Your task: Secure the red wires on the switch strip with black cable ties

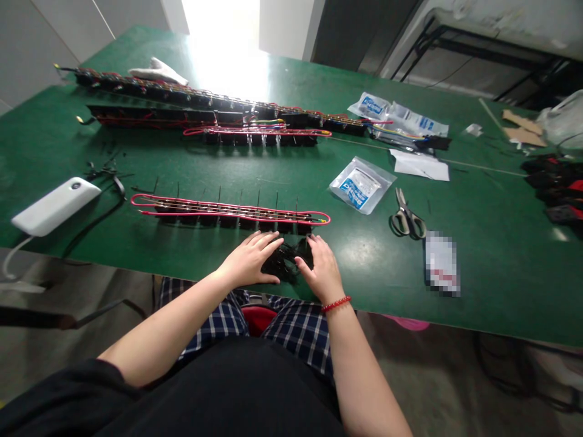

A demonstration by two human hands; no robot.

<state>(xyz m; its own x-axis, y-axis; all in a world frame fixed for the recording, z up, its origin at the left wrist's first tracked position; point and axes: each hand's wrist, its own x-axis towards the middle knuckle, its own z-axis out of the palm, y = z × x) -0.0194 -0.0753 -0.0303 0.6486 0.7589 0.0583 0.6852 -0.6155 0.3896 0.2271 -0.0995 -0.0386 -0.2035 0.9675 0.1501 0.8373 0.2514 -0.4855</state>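
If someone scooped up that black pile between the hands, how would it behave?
The black pile would probably shed pieces, since it looks like many thin strands. It seems likely light, being so wispy. Rolling seems unlikely: it lies spread out.

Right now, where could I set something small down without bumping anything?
Most room: the green tabletop between the blurred packet and the dark pile at far right. A smaller patch lies between the right hand and the scissors. It is crowded around the left hand, with black strips between both hands and a red-wired strip just beyond.
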